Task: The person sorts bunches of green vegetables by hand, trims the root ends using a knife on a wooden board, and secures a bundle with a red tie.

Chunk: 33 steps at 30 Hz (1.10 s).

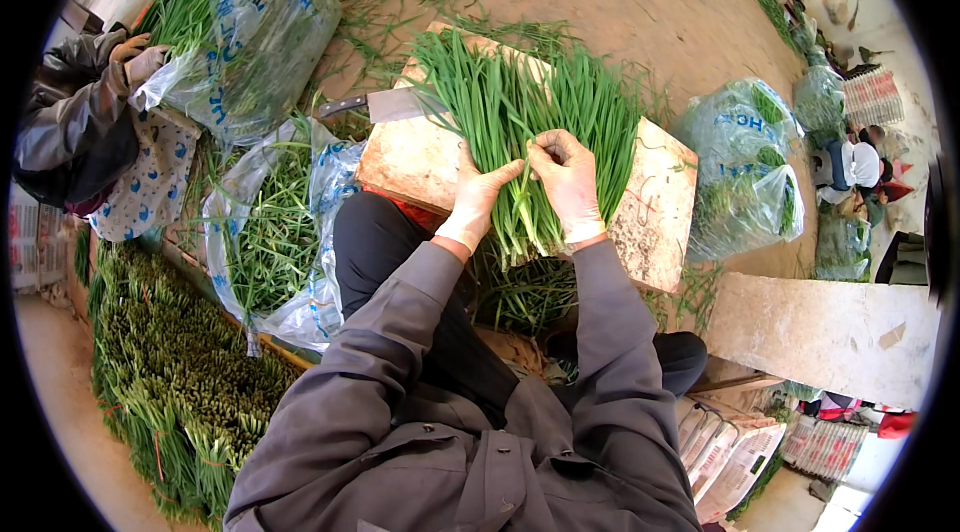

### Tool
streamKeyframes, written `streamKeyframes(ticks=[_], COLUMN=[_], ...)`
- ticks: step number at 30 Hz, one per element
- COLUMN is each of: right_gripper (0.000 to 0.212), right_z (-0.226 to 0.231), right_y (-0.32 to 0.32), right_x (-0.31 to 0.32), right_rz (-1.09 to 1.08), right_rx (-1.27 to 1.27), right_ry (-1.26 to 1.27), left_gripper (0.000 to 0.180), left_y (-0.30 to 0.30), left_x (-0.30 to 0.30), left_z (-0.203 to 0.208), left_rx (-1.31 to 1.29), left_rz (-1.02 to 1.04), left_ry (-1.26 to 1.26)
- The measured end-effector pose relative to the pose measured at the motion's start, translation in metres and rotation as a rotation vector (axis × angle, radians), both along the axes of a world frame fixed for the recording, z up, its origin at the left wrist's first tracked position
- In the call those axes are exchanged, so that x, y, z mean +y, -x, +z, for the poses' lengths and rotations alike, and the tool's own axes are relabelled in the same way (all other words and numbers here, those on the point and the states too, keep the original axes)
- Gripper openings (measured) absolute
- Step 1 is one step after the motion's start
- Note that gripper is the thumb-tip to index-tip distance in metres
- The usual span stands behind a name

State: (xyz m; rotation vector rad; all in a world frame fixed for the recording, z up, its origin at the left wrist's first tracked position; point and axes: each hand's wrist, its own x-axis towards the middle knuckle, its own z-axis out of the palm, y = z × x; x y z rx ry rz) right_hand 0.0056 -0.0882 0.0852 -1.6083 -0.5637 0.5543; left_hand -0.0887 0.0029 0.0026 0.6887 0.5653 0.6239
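Note:
A thick bunch of long green garlic chives (590, 102) lies across a pale wooden board (408, 154) in front of me, leaves pointing away and cut-looking pale ends toward me. My left hand (476, 200), in a thin glove, is closed on the left side of the bunch near its stem end, thumb on top and fingers hidden beneath. My right hand (566, 177), gloved too, pinches at the chives in the middle, its thumb and forefinger together. A cleaver (395, 106) with a dark handle lies on the board's left side, its blade tip touching the leaves.
An open plastic bag of loose greens (275, 222) stands left of my knee. Beyond it, another person's gloved hands (140, 57) are at a large filled bag (250, 42). Packed chives (185, 362) stand at lower left. At right are a filled bag (745, 172) and a pale board (830, 332).

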Motion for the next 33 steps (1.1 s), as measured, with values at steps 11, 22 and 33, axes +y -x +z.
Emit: streamKeyframes(ticks=[11, 22, 33], right_gripper=[0.01, 0.002, 0.009], right_z=[0.091, 0.031, 0.137], right_y=[0.007, 0.007, -0.068], right_x=[-0.088, -0.119, -0.074], right_rz=[0.348, 0.183, -0.209], right_rx=[0.085, 0.238, 0.539], right_ry=[-0.104, -0.026, -0.446], left_gripper=[0.103, 0.086, 0.079], left_y=[-0.002, 0.0, -0.005], left_x=[0.003, 0.002, 0.003], left_z=[-0.016, -0.02, -0.036], left_rx=[0.083, 0.099, 0.135], left_rz=[-0.063, -0.067, -0.022], left_ry=[0.213, 0.227, 0.061])
